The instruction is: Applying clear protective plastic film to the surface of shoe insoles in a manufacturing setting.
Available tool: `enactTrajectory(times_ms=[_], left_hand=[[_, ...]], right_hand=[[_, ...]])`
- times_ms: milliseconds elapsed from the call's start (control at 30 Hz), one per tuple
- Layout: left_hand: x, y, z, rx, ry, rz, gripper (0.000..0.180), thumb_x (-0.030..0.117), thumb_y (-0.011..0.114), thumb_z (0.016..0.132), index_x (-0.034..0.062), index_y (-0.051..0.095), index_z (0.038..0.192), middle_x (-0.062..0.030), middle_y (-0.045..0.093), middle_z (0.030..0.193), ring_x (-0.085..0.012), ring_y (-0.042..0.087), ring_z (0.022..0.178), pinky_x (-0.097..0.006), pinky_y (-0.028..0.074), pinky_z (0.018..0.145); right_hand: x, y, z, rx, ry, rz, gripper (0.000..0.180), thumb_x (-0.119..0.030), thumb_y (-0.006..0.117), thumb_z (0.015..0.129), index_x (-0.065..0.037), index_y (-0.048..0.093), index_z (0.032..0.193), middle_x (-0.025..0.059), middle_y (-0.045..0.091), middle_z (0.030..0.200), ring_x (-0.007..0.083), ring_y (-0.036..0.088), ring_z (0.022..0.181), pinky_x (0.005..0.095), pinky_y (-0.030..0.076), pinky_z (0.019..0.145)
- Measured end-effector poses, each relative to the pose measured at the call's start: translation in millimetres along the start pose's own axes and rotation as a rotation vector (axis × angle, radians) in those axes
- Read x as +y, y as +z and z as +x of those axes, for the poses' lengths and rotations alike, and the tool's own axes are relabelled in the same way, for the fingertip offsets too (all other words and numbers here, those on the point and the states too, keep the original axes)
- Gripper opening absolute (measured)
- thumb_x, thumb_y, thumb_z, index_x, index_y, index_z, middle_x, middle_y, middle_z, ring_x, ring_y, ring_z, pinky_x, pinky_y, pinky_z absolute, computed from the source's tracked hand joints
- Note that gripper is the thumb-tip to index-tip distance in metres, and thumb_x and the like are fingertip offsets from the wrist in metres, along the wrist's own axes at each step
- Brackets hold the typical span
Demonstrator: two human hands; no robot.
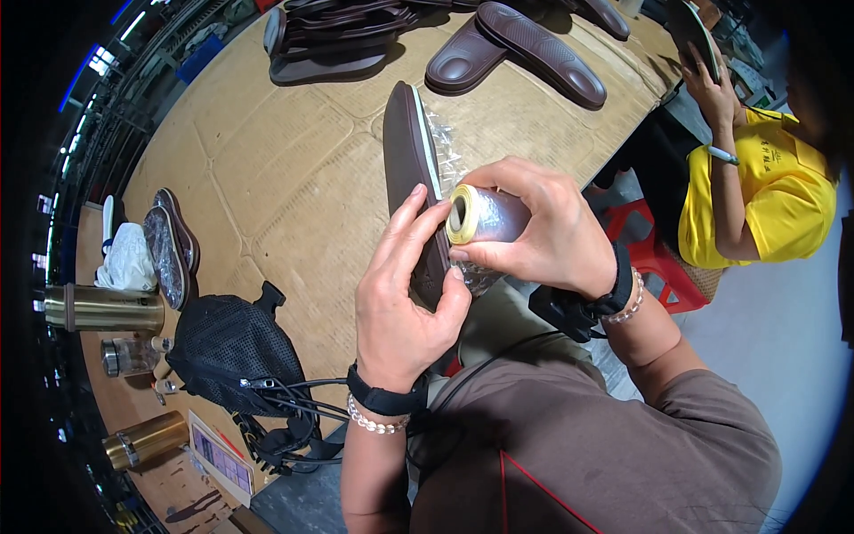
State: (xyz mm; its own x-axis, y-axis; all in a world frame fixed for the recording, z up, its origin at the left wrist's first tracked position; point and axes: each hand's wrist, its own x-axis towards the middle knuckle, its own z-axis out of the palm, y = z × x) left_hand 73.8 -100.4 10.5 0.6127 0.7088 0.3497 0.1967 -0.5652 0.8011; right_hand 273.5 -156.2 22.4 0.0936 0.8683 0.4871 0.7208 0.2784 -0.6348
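A dark brown shoe sole (406, 156) with a pale strip along its side stands tilted on edge in front of me. Clear film clings to its right side. My left hand (398, 307) steadies the sole, fingers laid along its face and thumb at the lower edge. In my right hand (569, 233) is a roll of clear plastic film (500, 215) with a yellowish end, gripped between thumb and fingers and pressed close to the sole. The sole's lower end is partly hidden behind my hands.
Brown soles (516, 55) and a stack of them (334, 44) lie at the far side of the cardboard-covered table (285, 169). Left are film-wrapped soles (167, 245), a black mesh bag (240, 351) with cables and metal flasks (111, 308). A co-worker in yellow (756, 191) sits right, holding a sole.
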Motion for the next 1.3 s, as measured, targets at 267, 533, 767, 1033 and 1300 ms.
enactTrajectory(times_ms=[267,533,767,1033,1300], left_hand=[[-1,0,-3,0.022,0.003,0.015,0.058,-0.001,0.064,0.083,0.0021,0.065,0.142,-0.0246,0.056,0.154,-0.0347,0.061,0.136,-0.041,0.053,0.107],[1,-2,-3,0.014,-0.001,0.027,0.062,-0.002,0.062,0.084,0.0013,0.062,0.146,-0.0231,0.055,0.155,-0.0342,0.059,0.139,-0.040,0.050,0.110],[0,-2,-3,0.021,0.017,0.029,0.064,-0.002,0.062,0.083,0.0011,0.061,0.146,-0.0229,0.055,0.155,-0.0351,0.058,0.140,-0.041,0.048,0.113],[-1,-2,-4,0.032,0.016,0.006,0.063,-0.001,0.064,0.082,0.0005,0.062,0.146,-0.0241,0.056,0.154,-0.0359,0.058,0.140,-0.041,0.048,0.112],[0,6,-5,0.113,-0.008,0.006,0.059,0.000,0.068,0.081,-0.0005,0.065,0.140,-0.0266,0.060,0.147,-0.0411,0.064,0.132,-0.044,0.053,0.108]], right_hand=[[14,-12,4,-0.172,-0.069,0.145,0.062,-0.029,0.097,0.070,0.002,0.071,0.117,0.0207,0.075,0.101,0.0363,0.075,0.094,0.0390,0.060,0.084],[1,-2,0,-0.011,0.085,0.086,0.057,-0.026,0.097,0.070,0.002,0.074,0.114,0.0169,0.076,0.101,0.0283,0.076,0.091,0.0351,0.059,0.081],[-8,6,1,0.131,0.048,-0.024,0.049,-0.022,0.094,0.070,0.002,0.074,0.107,0.0191,0.075,0.094,0.0362,0.075,0.085,0.0404,0.060,0.075],[-15,8,0,0.136,0.048,-0.101,0.046,-0.019,0.092,0.069,0.002,0.074,0.106,0.0180,0.073,0.090,0.0369,0.072,0.084,0.0427,0.058,0.075],[-23,8,-2,0.118,0.058,-0.176,0.049,-0.021,0.090,0.072,0.002,0.072,0.111,0.0182,0.072,0.092,0.0371,0.072,0.086,0.0434,0.058,0.076]])
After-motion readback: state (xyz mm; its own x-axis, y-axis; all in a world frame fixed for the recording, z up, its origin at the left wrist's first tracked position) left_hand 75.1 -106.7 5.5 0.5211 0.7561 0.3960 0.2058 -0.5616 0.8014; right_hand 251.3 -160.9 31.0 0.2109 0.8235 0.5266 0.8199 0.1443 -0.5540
